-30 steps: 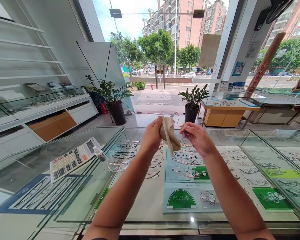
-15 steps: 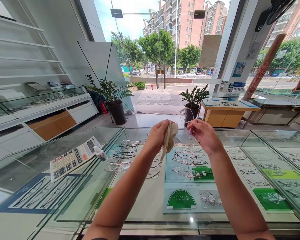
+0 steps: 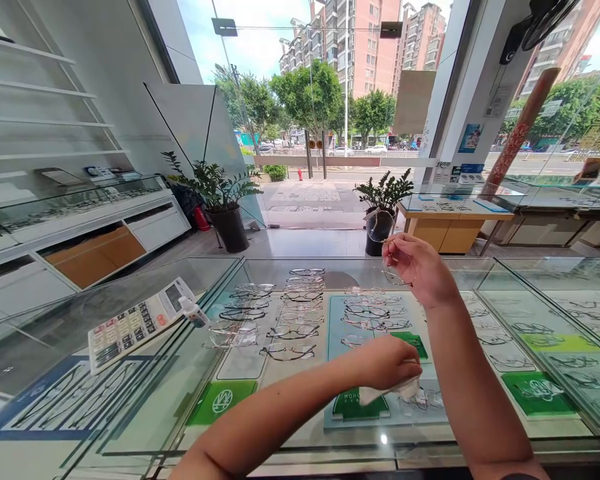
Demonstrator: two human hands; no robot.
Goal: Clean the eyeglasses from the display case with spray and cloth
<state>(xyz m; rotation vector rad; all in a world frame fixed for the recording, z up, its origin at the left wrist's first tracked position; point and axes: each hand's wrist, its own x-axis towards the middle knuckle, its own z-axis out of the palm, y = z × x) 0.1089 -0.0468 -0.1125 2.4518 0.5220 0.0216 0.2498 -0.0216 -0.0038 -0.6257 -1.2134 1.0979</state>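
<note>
My right hand [image 3: 419, 270] is raised above the glass counter [image 3: 260, 427], pinched on a thin-rimmed pair of glasses [image 3: 380, 225] with one clear lens sticking up. My left hand [image 3: 387, 363] is low over the counter top, fingers closed on a pale cleaning cloth [image 3: 390, 390] that touches the glass. Under the counter glass lie several rows of spectacle frames [image 3: 290, 313] on white and teal trays.
A calculator [image 3: 137, 323] and a small white bottle [image 3: 194, 312] lie on the counter at the left. Two potted plants [image 3: 225, 200] stand on the floor beyond. More glass display cases [image 3: 555, 320] run to the right and the left.
My left hand has dropped from beside the glasses down to the counter top, taking the cloth with it. My right hand has stayed up with the glasses, slightly higher and further right.
</note>
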